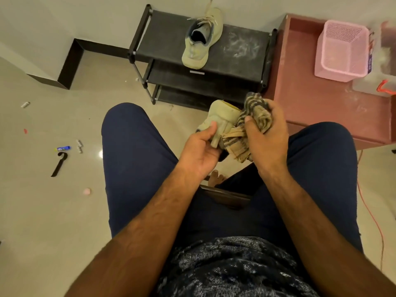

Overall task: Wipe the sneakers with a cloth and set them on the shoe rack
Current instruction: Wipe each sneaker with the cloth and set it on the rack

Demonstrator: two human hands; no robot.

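Note:
One pale yellow-green sneaker [202,42] lies on the top shelf of the black shoe rack [240,58], laces toward the wall. Between my knees my left hand [201,150] grips the second sneaker [222,116] from the left side, thumb on its upper. My right hand [264,133] holds a bunched striped beige and black cloth [255,113] pressed against the sneaker's right side. Part of the sneaker is hidden by the cloth and my hands.
A reddish table [310,99] stands right of the rack with a pink basket [340,50] on it. Small items lie on the floor at left, among them a black hook-shaped tool [59,163] and a blue tube [63,148]. An orange cable [372,219] runs along the right.

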